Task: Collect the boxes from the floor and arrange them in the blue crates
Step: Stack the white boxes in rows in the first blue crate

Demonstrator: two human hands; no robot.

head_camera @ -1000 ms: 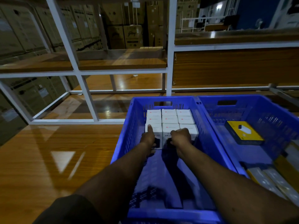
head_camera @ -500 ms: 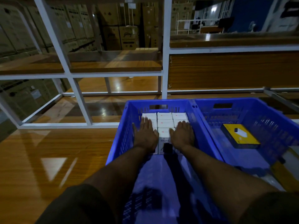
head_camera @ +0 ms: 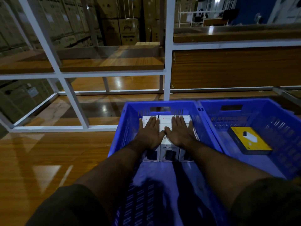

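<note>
Several small white boxes [head_camera: 168, 151] stand packed in rows against the far wall of the left blue crate [head_camera: 120, 136]. My left hand [head_camera: 150, 131] lies flat on top of the left rows, fingers straight. My right hand [head_camera: 180, 131] lies flat on the right rows, thumb touching the left hand's thumb. The hands hide most of the box tops. The near half of this crate's floor is bare. A second blue crate [head_camera: 276, 121] sits to the right and holds a yellow and black box [head_camera: 250, 141].
The crates rest on a glossy wooden surface [head_camera: 48, 157]. A white metal shelf frame [head_camera: 71, 98] with wooden shelves rises behind them. Stacked brown cartons [head_camera: 120, 30] fill the background.
Both hands went from curled at the front row of boxes to lying flat, and slid forward over the box tops toward the crate's far wall.
</note>
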